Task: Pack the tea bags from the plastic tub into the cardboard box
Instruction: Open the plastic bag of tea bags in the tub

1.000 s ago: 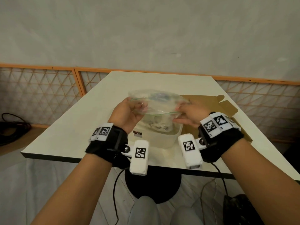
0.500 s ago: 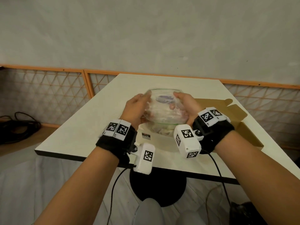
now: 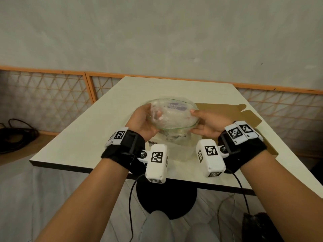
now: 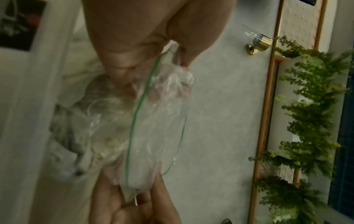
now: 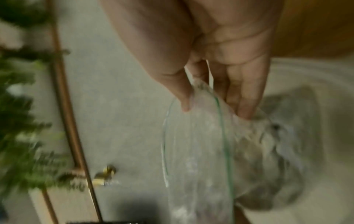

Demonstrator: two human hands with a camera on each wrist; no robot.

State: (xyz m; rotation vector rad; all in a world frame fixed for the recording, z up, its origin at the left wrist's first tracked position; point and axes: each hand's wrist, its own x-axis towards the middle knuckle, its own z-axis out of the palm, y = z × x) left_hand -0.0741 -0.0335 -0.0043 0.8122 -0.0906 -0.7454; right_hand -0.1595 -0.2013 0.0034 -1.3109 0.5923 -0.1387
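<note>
Tea bags (image 3: 172,135) sit in a clear zip bag (image 3: 172,117) held open over the plastic tub (image 3: 181,151) on the table (image 3: 97,135) — left hand (image 3: 142,124) and right hand (image 3: 208,122) each pinch its green-edged mouth; cardboard box (image 3: 244,117) lies just right

Clear zip bag (image 3: 172,116) (green seal) above translucent plastic tub (image 3: 181,151), open cardboard box (image 3: 225,114) beside
</note>
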